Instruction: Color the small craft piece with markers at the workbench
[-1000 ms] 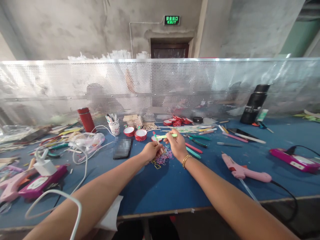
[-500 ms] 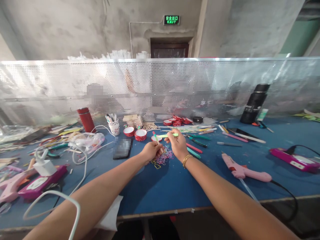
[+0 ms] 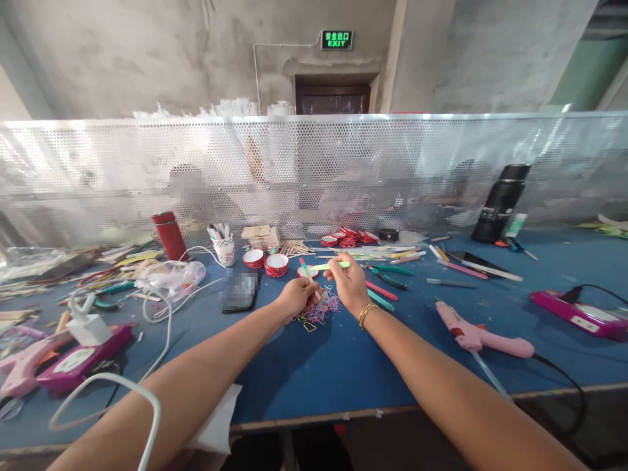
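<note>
My left hand [image 3: 297,297] is closed on a flat craft stick [image 3: 306,269], tilted upward, with a pink tip and a green band below it. Between the fingers of my right hand [image 3: 347,280] is a light-green marker [image 3: 330,265]. Its tip points left at the stick's coloured part; whether the two touch I cannot tell. Beneath my hands lies a tangle of pink, purple and yellow rubber bands [image 3: 324,309]. Just behind the stick sits a red-rimmed round lid [image 3: 308,271]. Right of my right hand are a red pen [image 3: 381,290] and a teal pen [image 3: 381,300].
A phone [image 3: 241,292] and red-rimmed paper cups [image 3: 276,265] lie left of my hands. Pliers [image 3: 390,279] and a pink glue gun [image 3: 478,335] are on the right. A red bottle [image 3: 169,235] and black thermos [image 3: 499,206] stand near the perforated metal screen [image 3: 314,157].
</note>
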Motion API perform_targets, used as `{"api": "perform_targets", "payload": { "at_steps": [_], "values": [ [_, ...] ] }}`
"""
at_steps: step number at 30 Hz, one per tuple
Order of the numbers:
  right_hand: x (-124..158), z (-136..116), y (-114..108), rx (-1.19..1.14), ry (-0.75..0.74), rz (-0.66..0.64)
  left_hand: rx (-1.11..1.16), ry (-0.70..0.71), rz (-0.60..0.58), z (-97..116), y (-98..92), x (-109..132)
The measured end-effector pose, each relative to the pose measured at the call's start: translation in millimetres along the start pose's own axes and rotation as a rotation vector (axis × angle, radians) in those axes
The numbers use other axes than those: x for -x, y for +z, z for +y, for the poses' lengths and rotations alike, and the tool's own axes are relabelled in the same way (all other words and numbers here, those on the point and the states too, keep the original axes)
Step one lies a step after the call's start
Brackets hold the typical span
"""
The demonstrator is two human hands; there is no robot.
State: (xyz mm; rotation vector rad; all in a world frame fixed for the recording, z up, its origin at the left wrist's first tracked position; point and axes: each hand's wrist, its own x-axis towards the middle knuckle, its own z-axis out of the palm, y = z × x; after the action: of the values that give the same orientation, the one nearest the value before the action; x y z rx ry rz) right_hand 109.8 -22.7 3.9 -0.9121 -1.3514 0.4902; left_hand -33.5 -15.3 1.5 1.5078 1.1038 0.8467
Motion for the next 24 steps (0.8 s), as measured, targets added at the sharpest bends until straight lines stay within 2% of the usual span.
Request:
{"api": "perform_targets", "payload": {
  "at_steps": [6, 11, 16, 21, 24],
  "values": [
    [0.1, 1.0, 0.7, -0.041, -0.009, -0.044, 0.002, 0.017, -0.001, -1.8, -0.5, -1.5],
    [0.1, 1.0, 0.2, -0.02, -0.006, 0.008, -0.01, -0.007, 0.007, 0.4, 0.5, 0.0],
    [0.1, 0.8, 0.9, -0.042, -0.018, -0.051, 0.001, -0.008, 0.015, 2.6, 0.8, 1.5],
    [0.2, 0.1, 0.6, -0.026, -0.002, -0.005, -0.008, -0.008, 0.009, 2.6, 0.8, 1.9],
    [0.8, -0.9, 0.6, -0.024, -0.021, -0.045, -0.006, 0.001, 0.012, 1.1, 0.6, 0.4]
  ]
}}
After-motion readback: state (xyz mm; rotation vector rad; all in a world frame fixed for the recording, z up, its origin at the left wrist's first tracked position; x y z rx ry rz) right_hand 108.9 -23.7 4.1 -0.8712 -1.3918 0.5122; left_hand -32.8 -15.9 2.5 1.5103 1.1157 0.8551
